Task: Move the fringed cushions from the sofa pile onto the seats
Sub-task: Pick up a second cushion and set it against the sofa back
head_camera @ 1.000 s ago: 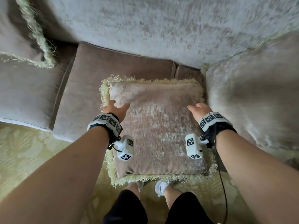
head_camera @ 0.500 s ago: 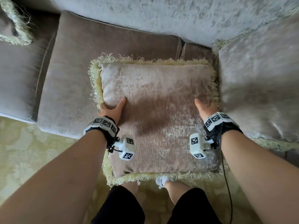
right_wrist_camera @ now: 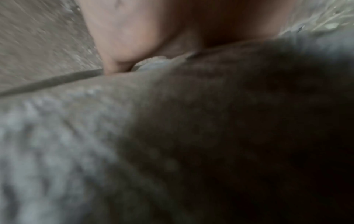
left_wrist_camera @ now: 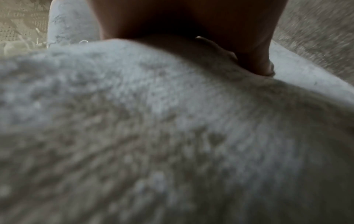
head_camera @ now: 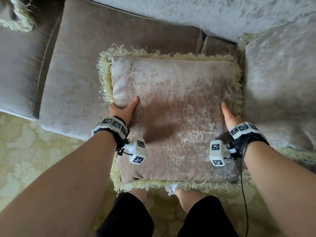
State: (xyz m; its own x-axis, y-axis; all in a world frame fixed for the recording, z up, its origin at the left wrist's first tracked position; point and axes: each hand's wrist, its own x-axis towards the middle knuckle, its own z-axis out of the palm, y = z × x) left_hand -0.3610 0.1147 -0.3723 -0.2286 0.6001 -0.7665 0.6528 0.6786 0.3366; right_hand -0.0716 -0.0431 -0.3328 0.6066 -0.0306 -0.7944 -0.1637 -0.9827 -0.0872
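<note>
A square velvet cushion [head_camera: 174,106] with a pale yellow-green fringe is held flat over the front of the sofa seat [head_camera: 82,69]. My left hand [head_camera: 122,109] grips its left edge, thumb on top and fingers hidden underneath. At the right edge my right hand [head_camera: 230,114] grips the same way. The left wrist view is filled by the blurred cushion [left_wrist_camera: 172,136] with my thumb [left_wrist_camera: 254,60] pressed on it. In the right wrist view the cushion [right_wrist_camera: 172,136] is dark and blurred under my thumb [right_wrist_camera: 122,50].
A larger cushion [head_camera: 282,86] lies on the sofa at the right, close to my right hand. Another fringed cushion [head_camera: 15,16] shows at the top left corner. The pale sofa back [head_camera: 205,12] runs along the top. A patterned yellow carpet [head_camera: 30,156] covers the floor.
The cushion has come nearer and lower over the seat front, still level. Both hands kept their hold on its sides; the view tilted further down.
</note>
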